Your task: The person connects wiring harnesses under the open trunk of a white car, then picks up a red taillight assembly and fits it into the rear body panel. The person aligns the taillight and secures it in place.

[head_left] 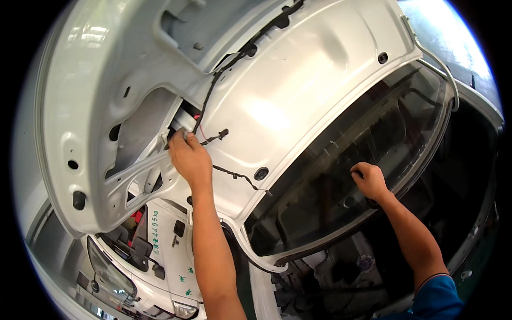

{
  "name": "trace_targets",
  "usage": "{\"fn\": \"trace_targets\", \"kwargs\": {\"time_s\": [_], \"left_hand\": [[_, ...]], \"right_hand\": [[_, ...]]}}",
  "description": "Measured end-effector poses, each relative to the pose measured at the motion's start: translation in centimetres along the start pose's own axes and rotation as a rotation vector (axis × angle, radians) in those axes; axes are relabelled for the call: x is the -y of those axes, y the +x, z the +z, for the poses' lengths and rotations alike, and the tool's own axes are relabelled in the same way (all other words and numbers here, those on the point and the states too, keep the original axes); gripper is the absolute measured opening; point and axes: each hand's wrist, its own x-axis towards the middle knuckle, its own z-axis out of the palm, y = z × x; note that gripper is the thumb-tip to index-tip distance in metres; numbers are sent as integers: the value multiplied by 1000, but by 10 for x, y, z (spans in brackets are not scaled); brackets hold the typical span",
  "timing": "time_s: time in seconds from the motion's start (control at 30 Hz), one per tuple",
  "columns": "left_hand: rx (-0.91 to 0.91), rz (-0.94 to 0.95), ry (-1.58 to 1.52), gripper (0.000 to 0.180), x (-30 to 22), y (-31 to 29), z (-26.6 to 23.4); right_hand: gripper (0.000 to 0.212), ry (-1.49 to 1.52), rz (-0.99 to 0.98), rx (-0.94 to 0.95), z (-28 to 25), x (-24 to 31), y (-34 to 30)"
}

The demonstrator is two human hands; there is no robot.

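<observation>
My left hand (189, 157) reaches to a cut-out in a raised white vehicle lid (298, 69). Its fingers and thumb are bent together at the edge of the cut-out, beside a smooth white part (184, 120) inside it. What lies between the fingertips is hidden. A black wiring harness (216, 80) runs along the lid past this hand, and a branch ends in a small black connector (223, 133). A thin red wire shows close by. My right hand (370, 181) is held in front of the dark window glass (341, 160), fingers curled in; anything inside them is out of sight.
A second thin cable (234, 174) hangs across the lid's lower edge. Black round plugs (261, 173) sit in the panel. Below the glass is a dark open compartment (341, 277). A white truck (165, 250) with a mirror stands at the lower left.
</observation>
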Motion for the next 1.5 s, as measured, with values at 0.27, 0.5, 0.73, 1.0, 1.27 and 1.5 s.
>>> {"fn": "trace_targets", "kwargs": {"time_s": [0.27,0.5,0.73,1.0,1.27,1.5], "left_hand": [[-78,-95,-69,36,0,-23,-18],[277,-639,-666,44,-17,26,-21],[345,-898,-978,17,-8,50,-12],[262,-929,-1111,14,6,45,-5],[65,-836,-1148,10,-1,34,11],[193,-842,-1231,13,30,41,9]], "right_hand": [[13,-44,-22,-1,5,-3,-1],[13,-86,-80,-17,7,-1,-2],[12,-121,-32,2,7,1,-7],[11,-203,-83,12,9,3,-9],[10,-132,-90,-11,5,6,-8],[11,-348,-166,73,19,0,-13]]}}
